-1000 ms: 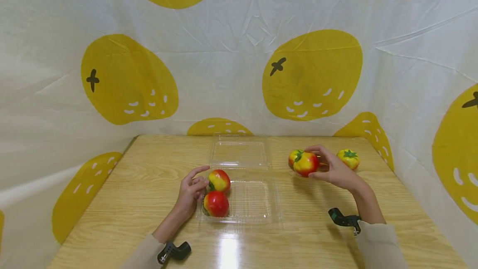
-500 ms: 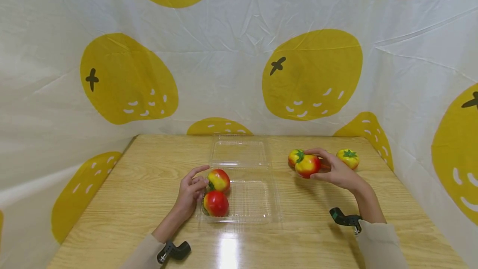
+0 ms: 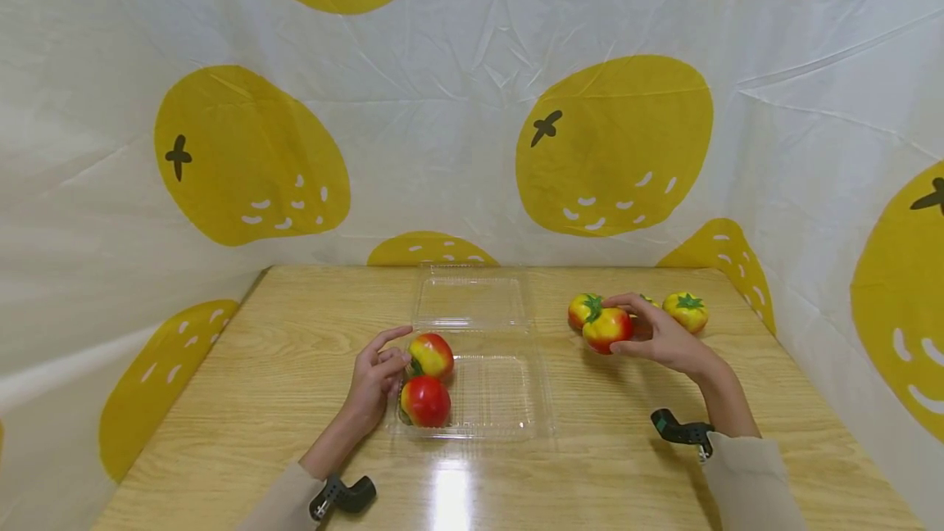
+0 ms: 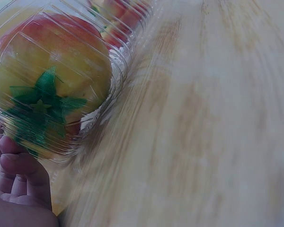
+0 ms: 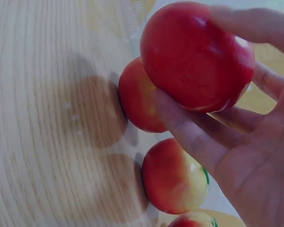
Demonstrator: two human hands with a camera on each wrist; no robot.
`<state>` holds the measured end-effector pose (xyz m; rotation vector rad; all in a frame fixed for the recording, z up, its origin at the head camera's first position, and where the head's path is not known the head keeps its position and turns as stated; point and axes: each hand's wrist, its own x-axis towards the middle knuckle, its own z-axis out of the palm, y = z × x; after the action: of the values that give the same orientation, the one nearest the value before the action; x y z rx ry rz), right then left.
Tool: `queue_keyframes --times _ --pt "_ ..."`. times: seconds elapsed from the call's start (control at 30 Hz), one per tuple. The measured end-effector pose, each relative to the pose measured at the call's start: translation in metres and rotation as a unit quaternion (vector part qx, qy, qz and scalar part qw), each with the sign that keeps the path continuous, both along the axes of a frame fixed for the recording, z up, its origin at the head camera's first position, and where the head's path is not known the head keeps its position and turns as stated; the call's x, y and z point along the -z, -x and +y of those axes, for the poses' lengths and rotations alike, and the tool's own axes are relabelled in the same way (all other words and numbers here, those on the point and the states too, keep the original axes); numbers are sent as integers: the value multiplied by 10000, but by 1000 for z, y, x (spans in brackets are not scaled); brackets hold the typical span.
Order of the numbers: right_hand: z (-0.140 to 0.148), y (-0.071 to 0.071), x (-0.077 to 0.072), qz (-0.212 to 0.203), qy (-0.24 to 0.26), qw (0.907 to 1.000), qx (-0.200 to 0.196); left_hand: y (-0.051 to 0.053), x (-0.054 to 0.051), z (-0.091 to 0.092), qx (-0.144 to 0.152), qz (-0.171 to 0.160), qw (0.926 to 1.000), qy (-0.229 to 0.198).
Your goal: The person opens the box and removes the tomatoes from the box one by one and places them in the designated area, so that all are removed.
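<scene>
While right fingers (image 3: 627, 300) clamp fruit (image 3: 606, 331), left fingers (image 3: 388, 338) loosely apart at tray (image 3: 492, 392) edge, tabletop (image 3: 590, 412) between fruit and tray.

On the counter (image 3: 243, 359), a container (image 3: 490, 392), with lid (image 3: 475, 301) behind tray. In the tray's left end, a near fruit (image 3: 425, 401) before a far fruit (image 3: 433, 354). At its left wall, the left hand (image 3: 374, 383). Rightward, a row of three fruits (image 3: 687, 315); before the leftmost (image 3: 578, 314), another fruit (image 3: 605, 332) in the right hand (image 3: 667, 341).

A red-and-yellow fruit (image 3: 608, 330) held above the tabletop (image 3: 317, 310); an open clear box (image 3: 494, 392), two similar fruits (image 3: 425, 401) along its left side.
</scene>
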<state>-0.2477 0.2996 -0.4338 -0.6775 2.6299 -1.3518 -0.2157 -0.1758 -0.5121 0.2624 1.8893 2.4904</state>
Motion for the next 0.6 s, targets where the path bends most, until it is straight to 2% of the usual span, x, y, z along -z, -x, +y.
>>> queue_keyframes --times 0.3,0.6 --pt "1 2 5 163 92 9996 -223 0 -1 0 -14 -14 10000 14" --pt "3 3 7 -50 131 9995 -277 0 -1 0 -24 5 10000 -7"
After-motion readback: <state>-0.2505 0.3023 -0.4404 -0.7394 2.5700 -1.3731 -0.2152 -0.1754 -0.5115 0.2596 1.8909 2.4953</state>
